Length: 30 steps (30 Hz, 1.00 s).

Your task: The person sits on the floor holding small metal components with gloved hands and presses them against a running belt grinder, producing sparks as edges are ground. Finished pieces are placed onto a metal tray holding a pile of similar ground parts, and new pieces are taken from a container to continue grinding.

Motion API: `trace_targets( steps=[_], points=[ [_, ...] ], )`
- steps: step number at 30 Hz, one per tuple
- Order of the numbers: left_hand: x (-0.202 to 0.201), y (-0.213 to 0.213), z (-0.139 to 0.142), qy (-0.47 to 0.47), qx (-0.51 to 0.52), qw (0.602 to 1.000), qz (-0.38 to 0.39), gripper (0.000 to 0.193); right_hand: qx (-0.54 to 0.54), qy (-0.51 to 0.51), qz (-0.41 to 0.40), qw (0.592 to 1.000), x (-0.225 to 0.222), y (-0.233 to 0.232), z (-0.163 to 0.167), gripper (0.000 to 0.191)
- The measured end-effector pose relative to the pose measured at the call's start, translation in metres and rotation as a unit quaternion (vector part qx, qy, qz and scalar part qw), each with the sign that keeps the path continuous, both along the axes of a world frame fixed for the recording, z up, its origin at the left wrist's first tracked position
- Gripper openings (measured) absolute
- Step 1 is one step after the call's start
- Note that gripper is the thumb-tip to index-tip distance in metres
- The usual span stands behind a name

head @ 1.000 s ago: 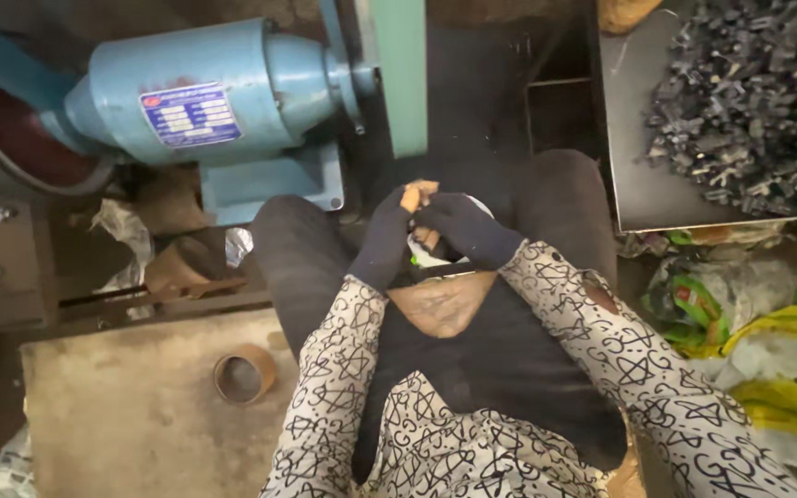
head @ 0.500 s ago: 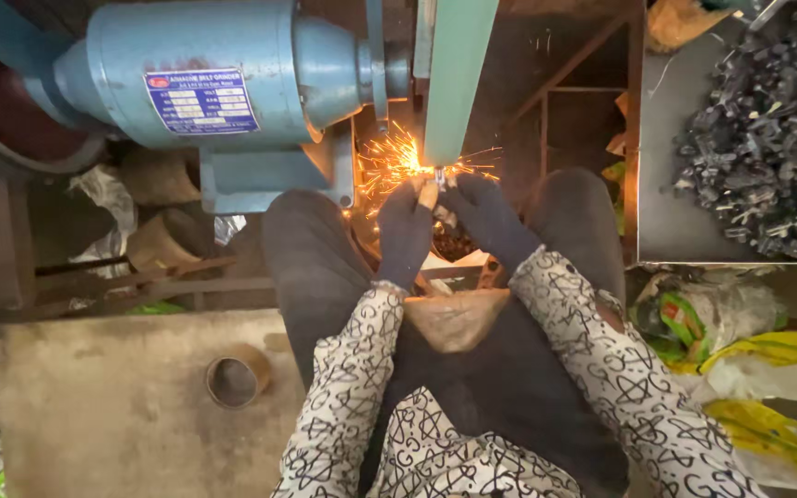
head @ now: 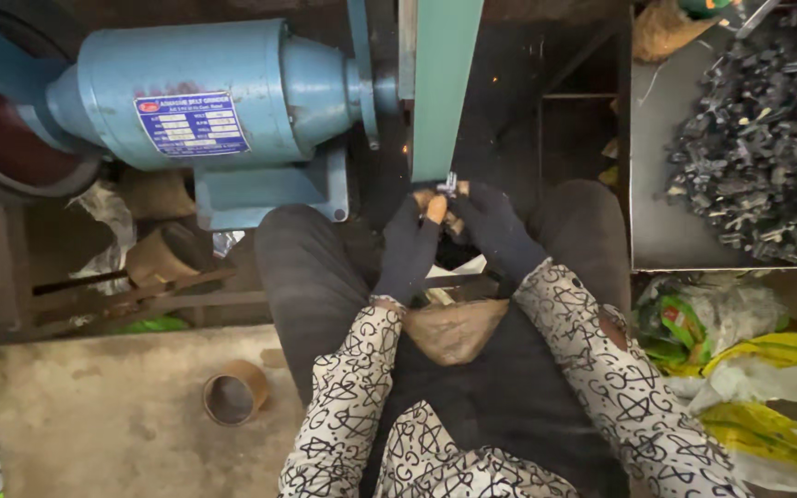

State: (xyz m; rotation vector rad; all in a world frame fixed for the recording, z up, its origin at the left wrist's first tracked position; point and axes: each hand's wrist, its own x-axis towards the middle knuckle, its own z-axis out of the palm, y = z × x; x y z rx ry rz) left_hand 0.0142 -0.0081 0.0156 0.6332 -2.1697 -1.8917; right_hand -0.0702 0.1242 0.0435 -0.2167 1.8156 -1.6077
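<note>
Sparks are few where I press a small metal part (head: 447, 184) against the green belt (head: 445, 88) of the blue grinder (head: 232, 101); I judge both hands are raised together to steady so small a piece. My left hand (head: 410, 249) and right hand (head: 495, 231), in dark gloves, have their fingers (head: 435, 208) closed together, pinching the part between them. A tray (head: 661, 231) of dark metal pieces (head: 758, 157) sits to my right, within reach.

Sparks dying out around the small metal piece (head: 448, 184), only a few specks remaining beside the green belt (head: 443, 88). Left hand (head: 410, 247) and right hand (head: 498, 231) no longer sitting low over the lap, now raised to the belt's lower edge.
</note>
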Motion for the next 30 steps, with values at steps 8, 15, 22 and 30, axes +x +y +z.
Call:
trace_targets(
  steps=[8, 15, 22, 30],
  points=[
    [-0.003, 0.01, -0.017, 0.03, -0.124, 0.992, 0.007, 0.029, -0.04, 0.056, 0.026, 0.997, -0.008, 0.005, -0.003, 0.024],
    [0.01, 0.007, -0.004, 0.121, 0.153, 0.981, -0.002, 0.025, -0.077, 0.069, -0.048, 0.993, 0.022, 0.015, 0.01, 0.018],
    [0.007, -0.002, -0.002, 0.13, 0.095, 0.987, 0.02, 0.03, 0.012, 0.167, 0.015, 0.986, 0.011, 0.004, 0.004, 0.024],
    [-0.013, 0.008, -0.013, 0.001, -0.11, 0.991, 0.08, 0.029, 0.126, 0.202, 0.025, 0.971, -0.013, 0.008, -0.013, 0.023]
  ],
)
